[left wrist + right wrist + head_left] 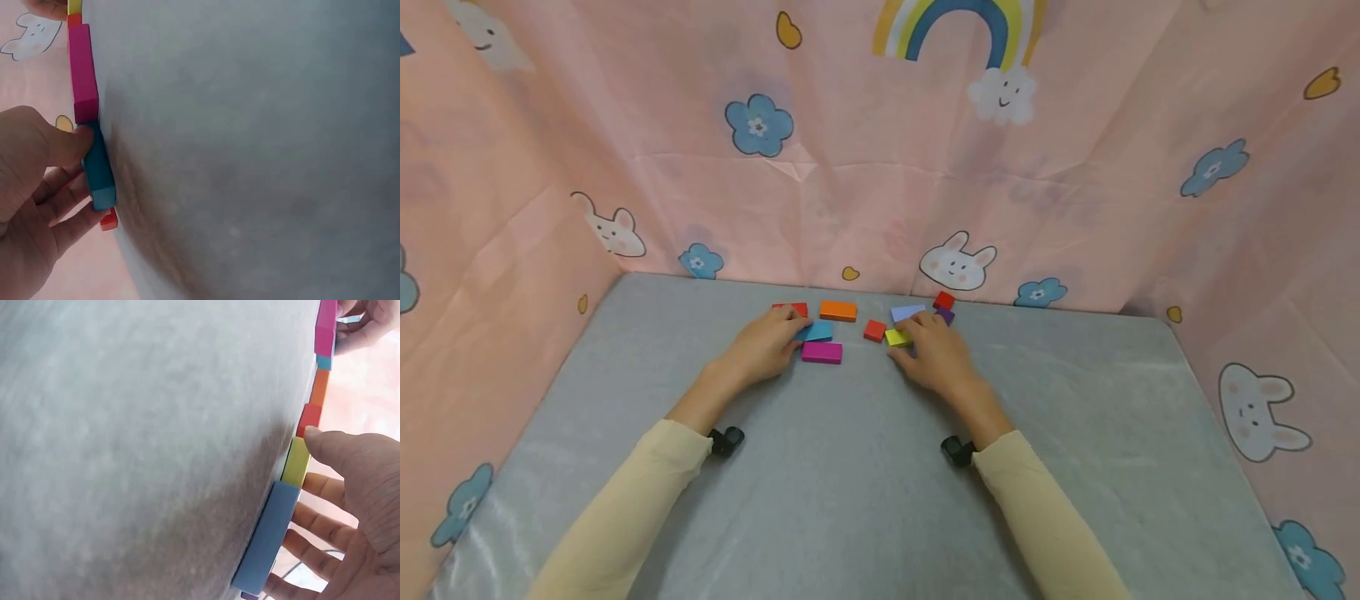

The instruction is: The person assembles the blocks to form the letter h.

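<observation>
My left hand [763,346] pinches a teal block [100,172], thumb on its near side and fingers behind it. A magenta block [822,354] lies just in front of the teal one, with an orange block [838,311] and a red block [797,308] farther back. With thumb and index finger, my right hand [938,357] grips a yellow block [296,461]. The other right fingers reach behind a longer slate-blue block [267,537], mostly covered by the hand in the head view. Left of the yellow block sits a small red block [874,331].
Beyond the right hand lie a light-purple block [907,312], a dark-purple block [947,316] and another red block [943,300]. The grey tabletop [850,483] ends at a pink patterned curtain [850,208] along the back and sides.
</observation>
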A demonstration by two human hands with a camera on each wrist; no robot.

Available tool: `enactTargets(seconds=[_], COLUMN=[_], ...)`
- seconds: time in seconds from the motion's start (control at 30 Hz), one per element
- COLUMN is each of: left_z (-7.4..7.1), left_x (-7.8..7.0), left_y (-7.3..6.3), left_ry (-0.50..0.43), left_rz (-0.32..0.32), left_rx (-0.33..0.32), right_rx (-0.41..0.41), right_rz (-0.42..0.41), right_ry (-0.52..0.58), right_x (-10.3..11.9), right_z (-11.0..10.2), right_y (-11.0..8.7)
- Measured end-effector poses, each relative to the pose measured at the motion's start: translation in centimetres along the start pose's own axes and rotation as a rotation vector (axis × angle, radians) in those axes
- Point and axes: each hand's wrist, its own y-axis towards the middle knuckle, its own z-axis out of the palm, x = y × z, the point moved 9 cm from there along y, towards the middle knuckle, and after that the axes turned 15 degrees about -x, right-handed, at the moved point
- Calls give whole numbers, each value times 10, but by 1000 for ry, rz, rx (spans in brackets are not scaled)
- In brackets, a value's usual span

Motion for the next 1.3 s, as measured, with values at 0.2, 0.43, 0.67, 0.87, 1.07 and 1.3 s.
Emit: enactTargets(seconds=[0.2,0.43,0.67,0.87,1.07,1.3], left_z=[-7,-17,-28,-35,-43,-55], left_x=[2,9,4,-4,-10,-17], left_y=[-11,-23,-45,-68,-90,-117], left_ry=[35,63,30,21,14,-2], left_rz=[12,-35,-52,-36,-48,-110], left_rx=[-68,-94,-114,-143,-185,-256], right_rx=[-48,-70,-82,-87,-81,-81], right_rz=[33,139,218,231,223,224], right_ry=[-1,36,-8,-15,-17,-12], right_x=[2,-4,-14,-15,-12,-7], right_z=[1,4,4,3,4,2], right_y=[-1,-3,-6,-7,-5,-2])
